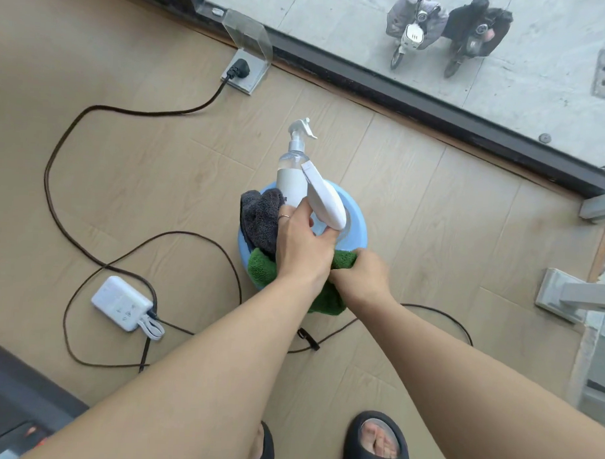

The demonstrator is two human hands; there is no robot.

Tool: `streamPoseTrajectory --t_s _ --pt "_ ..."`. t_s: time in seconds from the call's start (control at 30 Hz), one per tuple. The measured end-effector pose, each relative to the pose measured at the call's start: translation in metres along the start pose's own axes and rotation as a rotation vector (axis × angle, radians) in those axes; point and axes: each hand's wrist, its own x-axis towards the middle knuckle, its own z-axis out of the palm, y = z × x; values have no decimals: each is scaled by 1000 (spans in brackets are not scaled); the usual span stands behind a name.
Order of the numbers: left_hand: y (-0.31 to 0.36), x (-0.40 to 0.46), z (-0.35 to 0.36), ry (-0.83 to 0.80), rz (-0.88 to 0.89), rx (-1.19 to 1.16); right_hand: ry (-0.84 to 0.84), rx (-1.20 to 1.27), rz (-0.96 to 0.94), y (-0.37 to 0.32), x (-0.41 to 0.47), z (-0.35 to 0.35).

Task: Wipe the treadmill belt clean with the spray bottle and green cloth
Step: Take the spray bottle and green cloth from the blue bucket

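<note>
The spray bottle [294, 167], a slim cylinder w/ clear shoulder, white lower body and white trigger head, is standing tilted over a round light-blue plastic basin [357, 228] on the floor, mid-scene. The left hand [305, 245] is curling around its lower body, ring finger showing a thin band; the same hand's fingers are also touching a second smooth white elongated plastic object [324, 199] leaning beside the bottle, exact grip on that one cannot be told. The green cloth [262, 267], thick, fuzzy microfibre, is draping over the basin's near rim and hanging down toward the floor; the right hand [361, 271] is bunching it in a closed fist, slightly motion-blurred. Inside the basin, on its left side, a dark grey plush cloth [260, 216] is lying crumpled, touching the green one. The floor [159, 172] is pale wood-look planks w/ matte grain. A thin black cable [55, 186] is looping across it from a wall plug [238, 69] at far left under a clear plastic cover, running to a white rectangular power strip [122, 303] at near left. A dark treadmill edge [11, 384] is showing in the near-left corner. Black open-toe slippers [377, 441] are at the near edge. Far right, beyond a dark window frame, two parked scooters [445, 28] are sitting on grey concrete.
</note>
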Motion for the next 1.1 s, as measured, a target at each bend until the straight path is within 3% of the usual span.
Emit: streamPoseTrajectory --t_s 0.2,0.37,0.57,0.83,1.0,1.1 --pt "19 -13 -31 3 4 -134 -114 185 94 -9 -40 -36" --pt "66 -52 -76 23 -170 -314 -236 284 178 -39 -100 -85" --pt "117 -141 -152 1 -357 -260 -267 402 201 -85 -184 -119" --pt "124 -242 -255 -64 -565 -398 -465 577 239 -129 -312 -119" --pt "113 -287 -280 -145 -495 -472 -667 750 158 -126 -366 -104" --pt "93 -319 -285 -125 -520 -497 -689 669 178 -105 -391 -78"
